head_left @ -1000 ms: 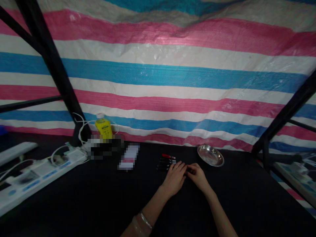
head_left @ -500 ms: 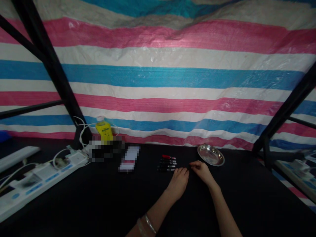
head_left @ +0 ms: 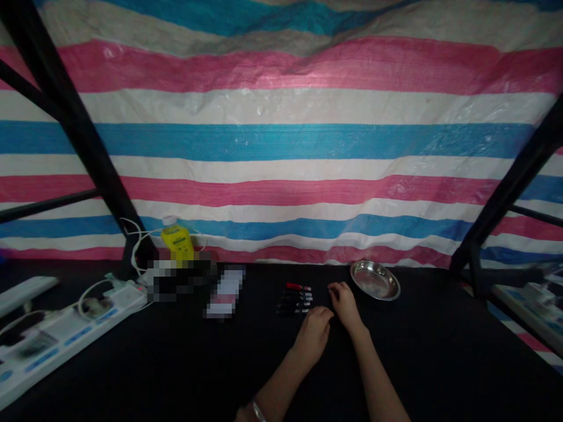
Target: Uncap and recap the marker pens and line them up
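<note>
Several markers lie side by side in a short row on the black table, a red marker point(head_left: 298, 286) at the far end and black markers point(head_left: 294, 305) nearer me. My left hand point(head_left: 313, 333) rests just to the near right of the row, its fingers bent and held together close to the nearest marker's end. Farther out and to the right is my right hand point(head_left: 346, 303), fingers curled in a pinch, apart from the row. Whatever either hand may hold is too dark to make out against the table.
A round metal dish point(head_left: 375, 281) sits right of my right hand. On the left are a blurred-out phone-like object point(head_left: 225, 295), a yellow bottle point(head_left: 178, 240) and a white power strip point(head_left: 74, 337) with cables. A striped tarp point(head_left: 281, 140) hangs behind, between black frame posts point(head_left: 475, 246).
My hands have moved apart: the left has drawn back toward me, and the right has shifted away from the left hand's fingertips. The view has tilted slightly. The markers keep their row.
</note>
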A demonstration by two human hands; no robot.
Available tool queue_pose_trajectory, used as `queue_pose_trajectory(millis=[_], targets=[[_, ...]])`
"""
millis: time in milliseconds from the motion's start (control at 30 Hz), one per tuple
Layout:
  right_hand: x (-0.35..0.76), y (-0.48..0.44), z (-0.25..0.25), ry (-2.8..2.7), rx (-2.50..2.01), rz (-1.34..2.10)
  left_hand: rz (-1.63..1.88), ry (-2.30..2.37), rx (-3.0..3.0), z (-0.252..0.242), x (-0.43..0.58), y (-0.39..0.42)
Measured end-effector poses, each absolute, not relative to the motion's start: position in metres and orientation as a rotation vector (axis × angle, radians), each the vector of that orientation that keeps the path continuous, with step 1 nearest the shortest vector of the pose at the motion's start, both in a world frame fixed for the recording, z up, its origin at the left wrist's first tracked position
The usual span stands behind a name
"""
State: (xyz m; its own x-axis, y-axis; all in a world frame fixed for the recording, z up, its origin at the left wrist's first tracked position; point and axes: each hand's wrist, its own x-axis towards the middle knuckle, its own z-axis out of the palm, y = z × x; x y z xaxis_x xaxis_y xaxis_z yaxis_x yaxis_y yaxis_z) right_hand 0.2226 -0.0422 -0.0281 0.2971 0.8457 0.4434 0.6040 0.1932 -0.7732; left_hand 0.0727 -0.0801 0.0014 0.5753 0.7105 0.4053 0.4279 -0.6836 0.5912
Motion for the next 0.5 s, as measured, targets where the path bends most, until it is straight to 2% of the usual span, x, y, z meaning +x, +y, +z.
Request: queue_pose_trajectory(millis=[100,300,500], targets=[[0.214,-0.042,-0.02,-1.13,-1.369,0.455,1.08,0.923,2.261,0.002,0.071,-0.076],[0.189,-0.047,0.001,-0.587,-0.926,1.165,1.481,1.036,1.997,0.01,0.065,-0.069],[0.183,-0.052,0.007,-0.51,-0.831,1.3,1.584,1.073,1.886,0.013,0.061,-0.067]])
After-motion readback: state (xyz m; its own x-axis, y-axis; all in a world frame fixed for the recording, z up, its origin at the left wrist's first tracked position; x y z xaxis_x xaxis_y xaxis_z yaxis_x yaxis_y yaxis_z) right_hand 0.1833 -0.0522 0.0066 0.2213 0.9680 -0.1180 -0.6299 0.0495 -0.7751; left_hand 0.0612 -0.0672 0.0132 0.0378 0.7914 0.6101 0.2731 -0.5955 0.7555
